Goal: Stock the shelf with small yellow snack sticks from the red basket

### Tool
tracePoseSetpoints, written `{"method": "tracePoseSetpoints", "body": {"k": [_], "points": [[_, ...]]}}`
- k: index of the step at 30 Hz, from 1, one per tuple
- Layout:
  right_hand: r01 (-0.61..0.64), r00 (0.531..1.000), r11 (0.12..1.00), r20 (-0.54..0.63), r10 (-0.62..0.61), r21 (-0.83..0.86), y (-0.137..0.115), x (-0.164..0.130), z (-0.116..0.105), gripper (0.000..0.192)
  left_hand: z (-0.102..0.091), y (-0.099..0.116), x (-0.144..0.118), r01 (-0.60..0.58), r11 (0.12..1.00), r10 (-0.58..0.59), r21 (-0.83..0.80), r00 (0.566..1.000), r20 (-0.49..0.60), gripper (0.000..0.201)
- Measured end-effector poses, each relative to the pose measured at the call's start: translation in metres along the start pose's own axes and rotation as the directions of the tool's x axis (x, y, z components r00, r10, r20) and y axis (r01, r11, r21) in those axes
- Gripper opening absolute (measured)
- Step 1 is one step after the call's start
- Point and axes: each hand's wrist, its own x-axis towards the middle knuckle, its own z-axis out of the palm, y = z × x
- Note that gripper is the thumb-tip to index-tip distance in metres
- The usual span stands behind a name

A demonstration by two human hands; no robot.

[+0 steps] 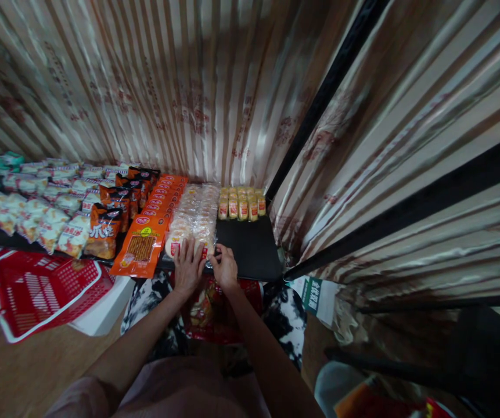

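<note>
Two hands on clear packets [193, 217] | left hand [187, 266] flat; right hand [225, 268] grip unclear

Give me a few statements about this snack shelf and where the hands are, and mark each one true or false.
1. Both hands rest at the front of the row of clear-wrapped pale round cakes. True: the left hand lies flat on the front packs and the right hand touches the edge beside it.
2. The orange packets lie to the right of the cakes. False: they lie to the left.
3. Small yellow packs stand at the back of the black shelf. True.
4. A blue basket sits lower left. False: the basket is red.
</note>
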Motion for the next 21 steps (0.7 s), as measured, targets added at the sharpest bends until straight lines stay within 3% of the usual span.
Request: {"method": "tracePoseSetpoints", "body": {"k": [11, 21], "points": [[0.011, 1.000, 0.994, 0.025, -0.009, -0.107, 0.000, 0.003, 0.001, 0.026, 0.003, -0.001, 0.003, 0.019, 0.999, -0.019, 0.047, 1.000, -0.011, 0.056], [0.002, 1.000, 0.982, 0.017, 0.002, -0.191, 0.000, 0.006, 0.006, 0.026, 0.011, -0.002, 0.002, -0.001, 0.969, 0.005, 0.246, 1.000, -0.013, 0.054]]}}
